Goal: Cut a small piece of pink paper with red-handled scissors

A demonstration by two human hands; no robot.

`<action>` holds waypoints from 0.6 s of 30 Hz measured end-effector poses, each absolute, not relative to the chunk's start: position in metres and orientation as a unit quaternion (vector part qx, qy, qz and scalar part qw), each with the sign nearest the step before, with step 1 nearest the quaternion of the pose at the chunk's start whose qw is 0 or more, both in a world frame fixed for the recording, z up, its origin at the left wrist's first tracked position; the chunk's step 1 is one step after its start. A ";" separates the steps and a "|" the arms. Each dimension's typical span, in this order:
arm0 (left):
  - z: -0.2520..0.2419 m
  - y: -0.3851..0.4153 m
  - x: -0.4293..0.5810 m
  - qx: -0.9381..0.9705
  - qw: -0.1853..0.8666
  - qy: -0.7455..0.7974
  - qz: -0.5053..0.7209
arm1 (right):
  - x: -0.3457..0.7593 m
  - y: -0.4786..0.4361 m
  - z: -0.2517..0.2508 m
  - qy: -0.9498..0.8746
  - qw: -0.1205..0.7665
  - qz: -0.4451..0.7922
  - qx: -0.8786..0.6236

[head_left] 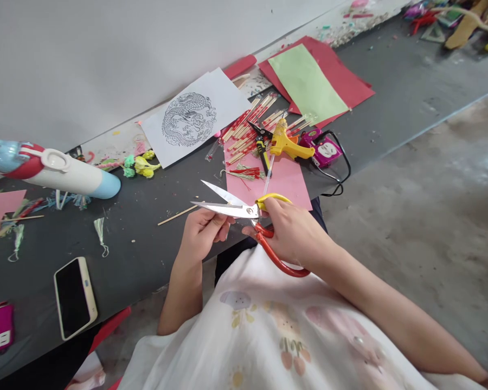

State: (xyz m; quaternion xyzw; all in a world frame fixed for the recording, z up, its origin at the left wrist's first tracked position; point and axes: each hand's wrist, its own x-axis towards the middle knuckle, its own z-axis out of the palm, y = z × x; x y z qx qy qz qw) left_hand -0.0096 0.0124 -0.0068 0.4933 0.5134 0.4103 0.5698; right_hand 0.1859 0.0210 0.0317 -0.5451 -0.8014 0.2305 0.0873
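The surface point(398, 76) is dark and smooth. On it, a flat pink sheet point(290, 187) bears a yellow plastic glue gun point(283, 142); a cylindrical white-and-blue bottle point(71, 174) is at left. Metal scissors point(251, 211), pointed blades parted, are gripped by the right hand point(299, 230) near the surface's edge. Left hand point(199, 235): curled, fingertips together, at the blades; contents cannot be determined. A thin wooden stick point(174, 215) lies nearby.

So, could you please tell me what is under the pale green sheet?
Red sheets lie under the pale green sheet, with their edges showing beyond it. The area directly beneath is covered, so I cannot tell whether anything else is there.
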 end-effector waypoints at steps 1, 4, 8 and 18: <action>-0.006 0.012 -0.009 0.497 0.566 0.514 0.410 | 0.186 0.020 0.032 -0.798 0.084 0.230 -0.551; -0.004 0.012 -0.007 0.518 0.536 0.525 0.411 | 0.186 0.019 0.032 -0.791 0.074 0.229 -0.562; 0.000 0.009 -0.001 0.613 0.373 0.578 0.388 | 0.184 0.019 0.034 -0.786 0.086 0.223 -0.569; 0.001 0.001 0.010 0.710 0.034 0.594 0.376 | 0.189 0.019 0.030 -0.813 0.141 0.256 -0.503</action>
